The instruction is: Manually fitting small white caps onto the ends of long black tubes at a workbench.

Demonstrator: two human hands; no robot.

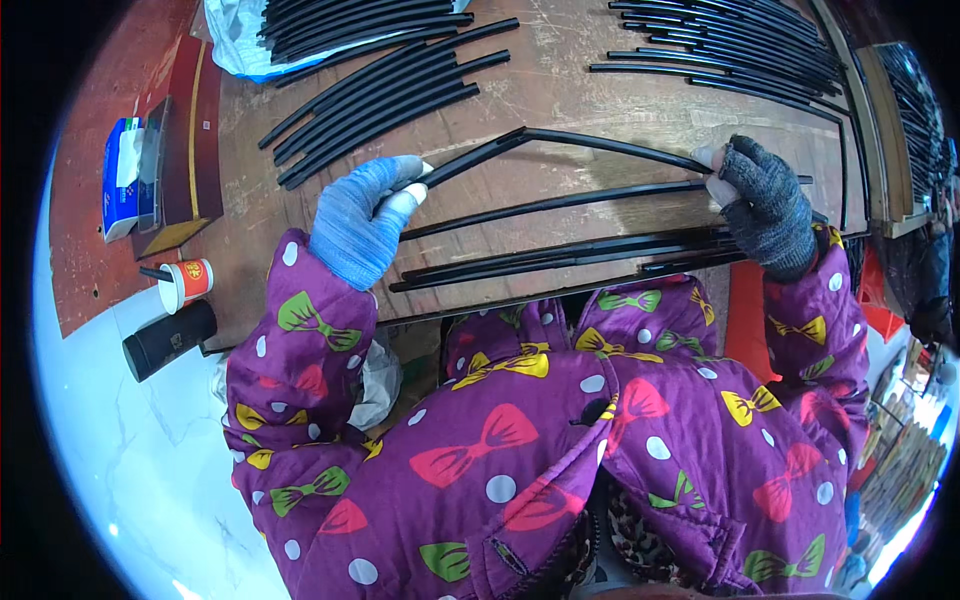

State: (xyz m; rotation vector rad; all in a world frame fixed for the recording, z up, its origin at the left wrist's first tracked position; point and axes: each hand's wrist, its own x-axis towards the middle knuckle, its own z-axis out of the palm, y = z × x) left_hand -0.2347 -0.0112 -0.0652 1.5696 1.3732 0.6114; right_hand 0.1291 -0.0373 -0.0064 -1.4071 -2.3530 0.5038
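Observation:
My left hand, in a blue knit glove with pale fingertips showing, pinches the left end of a black strip. At the other end, my right hand, in a dark grey fingerless glove, grips it between thumb and fingers. The strip is raised in the middle, with a bend where a thicker left part meets a thinner right part. Below it lies a single long black strip on the wooden table. Nearer to me, several black strips lie side by side along the table's front edge.
Black strips lie in rows at the back left, some on a white bag. More thin strips lie at the back right. At the left are a dark red box, a tissue pack, a paper cup and a black cylinder.

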